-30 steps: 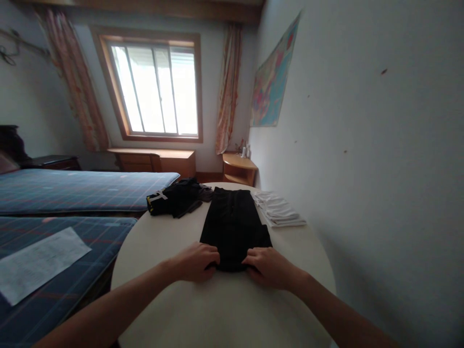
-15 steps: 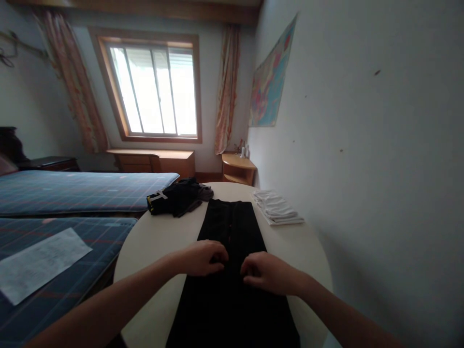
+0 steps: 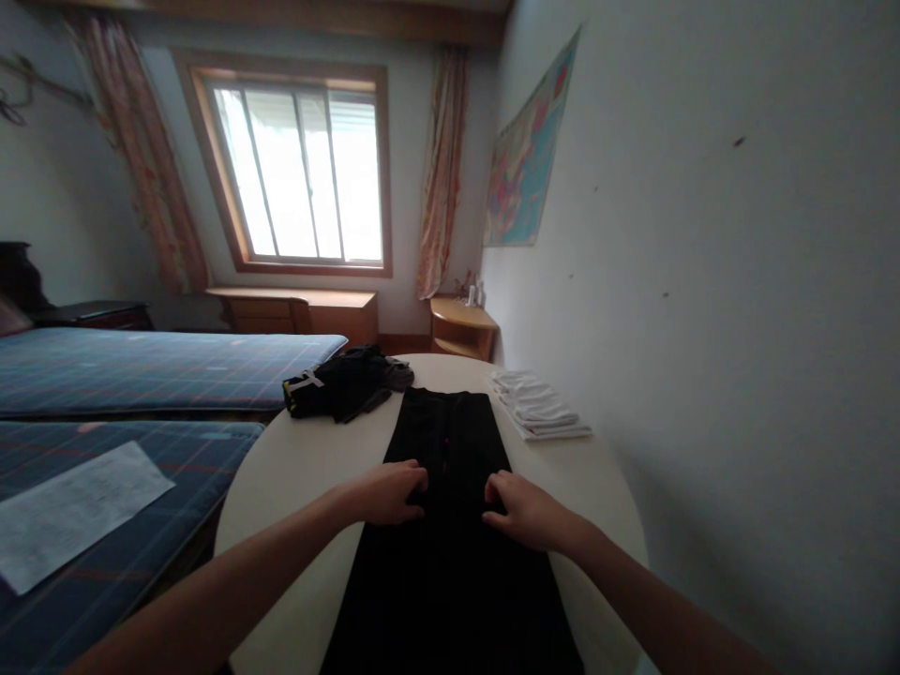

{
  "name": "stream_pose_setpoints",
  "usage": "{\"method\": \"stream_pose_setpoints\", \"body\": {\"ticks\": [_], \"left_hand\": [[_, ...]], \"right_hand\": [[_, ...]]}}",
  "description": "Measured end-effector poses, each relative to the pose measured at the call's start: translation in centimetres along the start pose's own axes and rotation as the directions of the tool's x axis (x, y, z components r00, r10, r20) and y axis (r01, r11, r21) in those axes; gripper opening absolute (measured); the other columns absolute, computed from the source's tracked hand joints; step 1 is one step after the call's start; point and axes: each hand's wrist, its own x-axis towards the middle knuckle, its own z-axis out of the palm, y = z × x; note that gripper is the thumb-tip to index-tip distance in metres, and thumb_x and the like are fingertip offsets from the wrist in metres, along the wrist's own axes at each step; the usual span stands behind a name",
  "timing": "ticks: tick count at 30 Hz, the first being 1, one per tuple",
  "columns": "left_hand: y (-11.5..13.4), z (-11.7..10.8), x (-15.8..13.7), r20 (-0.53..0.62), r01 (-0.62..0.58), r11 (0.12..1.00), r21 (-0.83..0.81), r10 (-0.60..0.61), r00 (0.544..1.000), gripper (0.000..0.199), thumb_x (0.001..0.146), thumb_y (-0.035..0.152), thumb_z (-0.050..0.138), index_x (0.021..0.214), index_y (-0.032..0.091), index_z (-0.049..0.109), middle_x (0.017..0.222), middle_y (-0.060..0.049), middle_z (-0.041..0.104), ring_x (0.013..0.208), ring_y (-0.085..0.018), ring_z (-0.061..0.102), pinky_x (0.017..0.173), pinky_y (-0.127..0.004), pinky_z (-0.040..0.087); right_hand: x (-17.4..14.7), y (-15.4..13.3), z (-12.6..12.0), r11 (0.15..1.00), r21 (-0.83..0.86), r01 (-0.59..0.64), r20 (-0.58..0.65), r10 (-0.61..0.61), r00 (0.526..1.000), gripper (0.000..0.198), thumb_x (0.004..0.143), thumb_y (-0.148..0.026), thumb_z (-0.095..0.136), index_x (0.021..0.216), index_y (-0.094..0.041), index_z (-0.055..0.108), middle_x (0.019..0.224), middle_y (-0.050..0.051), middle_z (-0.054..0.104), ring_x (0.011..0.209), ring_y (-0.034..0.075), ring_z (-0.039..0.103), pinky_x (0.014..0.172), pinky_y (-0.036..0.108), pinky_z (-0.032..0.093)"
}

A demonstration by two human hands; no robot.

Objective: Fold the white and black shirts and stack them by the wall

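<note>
A long black garment (image 3: 460,581), which looks like a pair of trousers, lies flat and lengthwise on the round cream table (image 3: 316,469). A seam or slit runs down its upper middle. My left hand (image 3: 394,492) rests over the garment's left edge, fingers curved and thumb apart from them. Over the right edge is my right hand (image 3: 524,506), its fingers bent in the same way with a gap to the thumb. No cloth shows pinched in either hand.
Dark crumpled clothes (image 3: 344,384) lie at the table's far left. Folded white cloths (image 3: 538,403) are stacked at the far right, near the wall (image 3: 738,375). Plaid mattresses (image 3: 203,459) stand to the left, one with a paper sheet (image 3: 84,511) on it.
Both hands have moved apart, the left one leftward and the right one rightward, from the garment's middle out to its edges. The garment lies in the same place.
</note>
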Motion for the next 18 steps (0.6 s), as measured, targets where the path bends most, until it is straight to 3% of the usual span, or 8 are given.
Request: {"method": "stream_pose_setpoints", "body": {"ticks": [5,10,14,18], "left_hand": [[-0.4,-0.4,0.0,0.057,-0.045,0.993,-0.113,0.052,0.997,0.026,0.083,0.031,0.059,0.107,0.023,0.065,0.1,-0.004,0.071,0.091,-0.023,0.066,0.076,-0.03,0.048],[-1.7,-2.3,0.6,0.082,-0.143,0.95,-0.278,0.171,0.982,0.025,0.086,0.029,0.058,0.108,0.021,0.066,0.099,-0.001,0.071,0.085,-0.018,0.064,0.075,-0.025,0.047],[-3.3,-6.6,2.4,-0.016,-0.178,0.949,-0.26,0.18,0.984,0.028,0.088,0.035,0.057,0.11,0.019,0.066,0.095,-0.001,0.071,0.082,-0.016,0.062,0.074,-0.024,0.046],[-5.0,-10.5,6.0,-0.284,-0.112,0.99,-0.081,0.085,0.955,0.026,0.089,0.032,0.056,0.109,0.02,0.068,0.104,-0.003,0.071,0.093,-0.02,0.064,0.086,-0.028,0.046]], "right_hand": [[0.1,-0.1,-0.8,0.998,0.049,-0.036,0.104,0.03,0.994,0.02,0.082,-0.028,0.064,0.098,-0.018,0.062,0.094,0.006,0.068,0.083,0.019,0.06,0.071,0.027,0.04],[0.8,0.6,-2.7,0.989,0.137,0.052,0.169,-0.075,0.983,0.016,0.084,-0.026,0.059,0.098,-0.019,0.063,0.091,0.003,0.068,0.078,0.017,0.06,0.067,0.025,0.041],[3.5,1.3,-6.2,0.98,0.119,0.158,-0.021,-0.157,0.987,0.02,0.087,-0.03,0.058,0.104,-0.02,0.064,0.1,0.004,0.069,0.087,0.018,0.062,0.077,0.028,0.044],[8.2,2.1,-9.4,0.991,-0.062,0.117,-0.327,-0.131,0.936,0.021,0.089,-0.031,0.059,0.107,-0.021,0.066,0.103,0.007,0.071,0.094,0.023,0.064,0.085,0.034,0.045]]}}
